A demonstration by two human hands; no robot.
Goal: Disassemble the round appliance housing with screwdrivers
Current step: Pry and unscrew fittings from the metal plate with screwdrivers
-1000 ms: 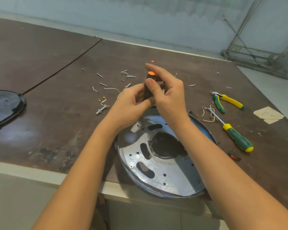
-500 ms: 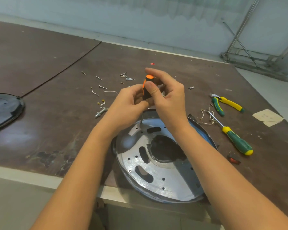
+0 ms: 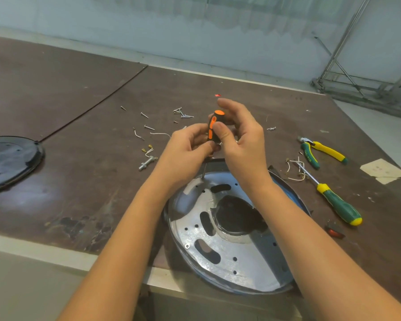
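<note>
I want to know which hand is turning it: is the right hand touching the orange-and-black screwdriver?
Touching. The head view shows the right hand with its thumb pressed against the handle of the orange-and-black screwdriver.

Shiny bare-metal housing plate (scuffed) on worn matt table

A repair workshop, by the look of it. The scuffed, stained brown surface carries a stripped round metal housing. Loose screws are scattered at 11 o'clock from it, pliers and wire scraps at 2 o'clock, and a green-handled screwdriver at 3 o'clock. Beyond are a bare pale wall and a metal frame on the floor.
</note>
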